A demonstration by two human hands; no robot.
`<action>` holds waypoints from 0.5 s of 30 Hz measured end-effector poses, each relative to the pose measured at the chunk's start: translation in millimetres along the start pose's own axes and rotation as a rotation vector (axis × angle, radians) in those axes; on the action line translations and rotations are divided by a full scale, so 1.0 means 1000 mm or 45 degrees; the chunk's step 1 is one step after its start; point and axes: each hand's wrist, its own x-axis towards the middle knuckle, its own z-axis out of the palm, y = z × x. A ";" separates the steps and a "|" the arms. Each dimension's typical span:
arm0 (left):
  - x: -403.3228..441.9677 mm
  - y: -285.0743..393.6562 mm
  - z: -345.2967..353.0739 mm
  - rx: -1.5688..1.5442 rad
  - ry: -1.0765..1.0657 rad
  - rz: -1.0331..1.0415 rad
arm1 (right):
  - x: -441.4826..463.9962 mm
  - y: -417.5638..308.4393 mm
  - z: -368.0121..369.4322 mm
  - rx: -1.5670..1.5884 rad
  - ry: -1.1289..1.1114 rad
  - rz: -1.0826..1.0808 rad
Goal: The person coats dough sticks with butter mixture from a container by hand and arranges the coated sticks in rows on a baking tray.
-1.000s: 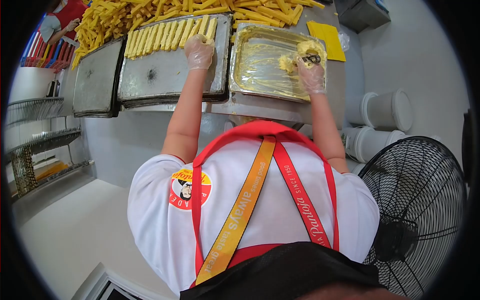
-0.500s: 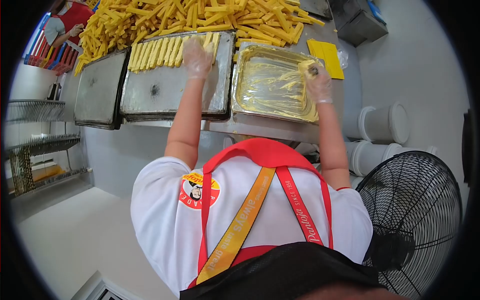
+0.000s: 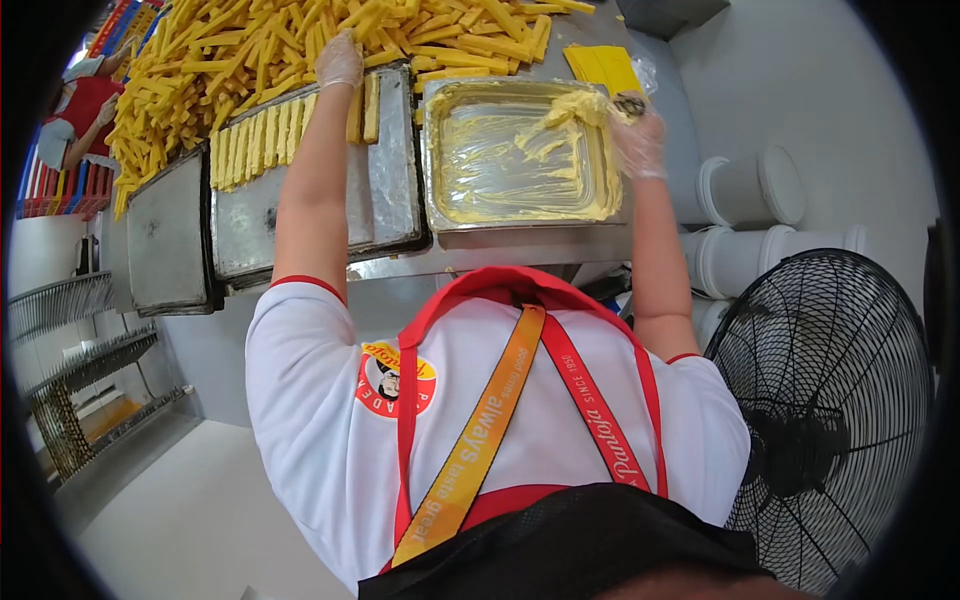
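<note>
Loose yellow sticks (image 3: 230, 70) heap across the upper left and upper middle of the frame — the gloved left hand (image 3: 340, 60) is at their near edge.
Whether it pinches one I cannot tell; the gloved right hand (image 3: 638, 140) curls round a dark tool (image 3: 629, 104) beside the upper right corner of the metal pan (image 3: 432, 150). A tug low in the heap could spill sticks over the neat row (image 3: 262, 140) on the flat tray (image 3: 238, 222); a tilted tool could drop cream (image 3: 572, 110) outside the rim. The pan holds smeared cream, thickest upper right — contents of the white buckets (image 3: 780, 185), right of frame, are hidden.
</note>
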 end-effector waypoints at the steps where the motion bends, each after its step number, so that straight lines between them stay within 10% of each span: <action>1: -0.001 0.002 0.000 -0.049 0.101 0.031 | -0.002 0.008 0.008 0.000 -0.023 -0.031; 4: -0.021 0.011 -0.014 -0.171 0.634 0.300 | -0.011 0.017 0.025 0.027 -0.108 -0.098; 9: -0.131 0.106 -0.113 -0.896 0.282 0.330 | 0.001 0.032 0.016 1.288 -0.184 0.231; 15: -0.198 0.177 -0.060 -0.905 0.045 0.575 | -0.007 -0.012 0.018 0.061 -0.086 -0.315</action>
